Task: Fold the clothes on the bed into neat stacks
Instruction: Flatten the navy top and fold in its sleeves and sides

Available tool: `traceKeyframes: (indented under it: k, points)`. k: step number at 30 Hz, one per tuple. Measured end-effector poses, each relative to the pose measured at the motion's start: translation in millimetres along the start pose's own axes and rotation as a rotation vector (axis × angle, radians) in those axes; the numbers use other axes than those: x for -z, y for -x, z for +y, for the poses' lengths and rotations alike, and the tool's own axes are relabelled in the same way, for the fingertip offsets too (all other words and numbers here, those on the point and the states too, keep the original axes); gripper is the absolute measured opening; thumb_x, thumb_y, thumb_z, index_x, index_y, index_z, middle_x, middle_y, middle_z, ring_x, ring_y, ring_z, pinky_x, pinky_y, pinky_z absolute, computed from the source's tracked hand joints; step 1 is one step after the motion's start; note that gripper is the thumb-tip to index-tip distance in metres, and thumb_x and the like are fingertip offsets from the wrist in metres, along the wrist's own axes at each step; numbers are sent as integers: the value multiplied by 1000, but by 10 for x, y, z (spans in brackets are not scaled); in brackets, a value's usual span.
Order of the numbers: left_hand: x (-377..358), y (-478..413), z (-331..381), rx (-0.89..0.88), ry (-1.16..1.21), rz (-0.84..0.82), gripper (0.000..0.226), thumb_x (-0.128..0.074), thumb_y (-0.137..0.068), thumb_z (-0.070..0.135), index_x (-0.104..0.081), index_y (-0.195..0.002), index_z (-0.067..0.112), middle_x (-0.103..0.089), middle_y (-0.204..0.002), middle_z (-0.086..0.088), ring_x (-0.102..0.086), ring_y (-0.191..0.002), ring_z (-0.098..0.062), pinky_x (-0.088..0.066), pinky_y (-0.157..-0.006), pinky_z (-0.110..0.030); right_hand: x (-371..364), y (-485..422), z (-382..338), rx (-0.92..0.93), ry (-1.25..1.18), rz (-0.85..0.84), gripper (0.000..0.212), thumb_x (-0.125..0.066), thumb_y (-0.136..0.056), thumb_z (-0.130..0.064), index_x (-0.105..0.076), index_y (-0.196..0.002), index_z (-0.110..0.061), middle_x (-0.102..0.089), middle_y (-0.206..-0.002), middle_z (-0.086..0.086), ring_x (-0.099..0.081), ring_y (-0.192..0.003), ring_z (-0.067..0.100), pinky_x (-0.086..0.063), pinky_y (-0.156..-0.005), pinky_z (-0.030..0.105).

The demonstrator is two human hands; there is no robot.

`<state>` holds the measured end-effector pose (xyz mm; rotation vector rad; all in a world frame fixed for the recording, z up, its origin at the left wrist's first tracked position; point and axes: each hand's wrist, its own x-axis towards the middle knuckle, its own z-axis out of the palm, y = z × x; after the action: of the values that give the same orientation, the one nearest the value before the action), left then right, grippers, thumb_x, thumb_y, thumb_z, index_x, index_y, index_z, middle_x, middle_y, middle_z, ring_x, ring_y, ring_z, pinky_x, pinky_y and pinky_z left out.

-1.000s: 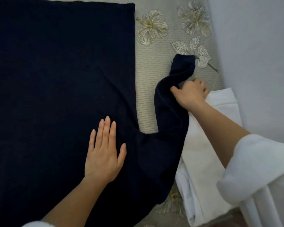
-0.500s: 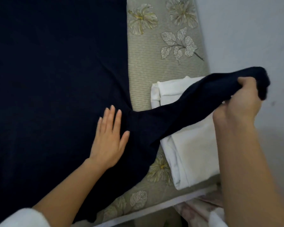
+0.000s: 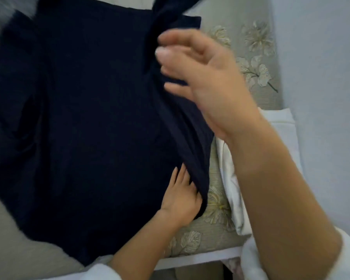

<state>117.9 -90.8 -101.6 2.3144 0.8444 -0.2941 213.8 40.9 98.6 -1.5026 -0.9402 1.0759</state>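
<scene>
Fingers [image 3: 176, 88] of your right hand [image 3: 208, 87] spread loose, blurred, gripping nothing, over the navy top [image 3: 93, 118] spread on the bed [image 3: 220, 229]. Folded white cloth [image 3: 281, 120] lies right of the top. Your left hand [image 3: 180, 199] presses flat on its lower right.

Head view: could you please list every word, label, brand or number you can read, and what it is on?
None: no text shows on the navy garment, the white folded cloth or the floral bedspread; the frame is also motion-blurred.
</scene>
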Motion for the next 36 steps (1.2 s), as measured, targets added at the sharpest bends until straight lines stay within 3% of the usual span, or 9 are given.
traceKeyframes:
  k: [4, 6, 11, 15, 21, 24, 27, 31, 36]
  points:
    - [-252, 346, -186, -104, -92, -4, 48, -26, -97, 41, -55, -131, 23, -50, -141, -7, -42, -134, -25, -12, -115, -42, -44, 189, 644, -190, 250, -13, 14, -61, -90, -15, -65, -91, -28, -67, -90, -10, -64, -91, 8, -53, -86, 30]
    - [-372, 460, -216, -184, -103, -11, 42, -29, -96, 42, -55, -126, 27, -54, -137, -7, -45, -132, -26, -21, -116, -45, 159, 346, 1009, -355, 399, 52, 20, -58, -90, -14, -61, -84, -33, -65, -85, -10, -64, -85, 11, -53, -80, 31]
    - [-374, 486, -292, -281, -123, 104, 48, -33, -83, 34, -52, -127, 27, -61, -127, -3, -54, -124, -21, -41, -104, -41, 362, 754, 1666, -666, 747, -203, 26, -55, -88, -8, -56, -77, -32, -60, -77, -7, -62, -82, 19, -45, -69, 26]
    - [-41, 449, -599, -140, 235, 347, 44, -38, -80, 10, -69, -111, 16, -62, -118, 1, -60, -107, -17, -54, -88, -32, 363, 911, 1847, -758, 855, -209, 7, -62, -87, -20, -56, -85, -21, -63, -84, 0, -60, -78, 17, -42, -63, 27]
    - [1000, -200, -1395, 640, 916, 756, 43, -54, -90, 6, -49, -133, 12, -58, -121, -6, -55, -98, -11, -45, -92, -25, 58, 934, 1784, -483, 1040, -231, 37, -65, -85, -44, -47, -105, -18, -50, -100, -5, -53, -89, 15, -42, -69, 30]
    - [1499, -631, -1766, 654, 1150, 771, 55, -64, -83, 19, -44, -134, 27, -58, -117, 0, -58, -104, -12, -47, -96, -29, -74, 851, 1814, -339, 1205, -248, 33, -58, -90, -35, -45, -113, -14, -50, -111, 1, -53, -100, 19, -42, -70, 30]
    - [1803, -931, -1939, 602, 1264, 650, 47, -64, -84, 15, -52, -126, 36, -58, -120, 9, -56, -101, -3, -46, -80, -21, -125, 773, 1861, -299, 1303, -279, 14, -50, -92, -23, -45, -99, -12, -55, -104, 6, -54, -88, 23, -29, -56, 28]
    - [2003, -1127, -1990, 606, 1106, 464, 53, -62, -85, 2, -55, -131, 28, -53, -130, 3, -54, -94, -5, -47, -79, -18, -112, 671, 1824, -407, 1199, -233, 20, -50, -87, -22, -36, -77, -13, -47, -79, 0, -47, -70, 22, -28, -49, 28]
    - [2335, -1074, -2097, 322, 651, 717, 64, -67, -79, 1, -54, -131, 36, -33, -145, 0, -37, -129, -12, -37, -106, -20, -68, 575, 1588, -511, 775, -105, 19, -61, -76, -29, -48, -75, -15, -56, -68, -3, -53, -65, 18, -44, -58, 34]
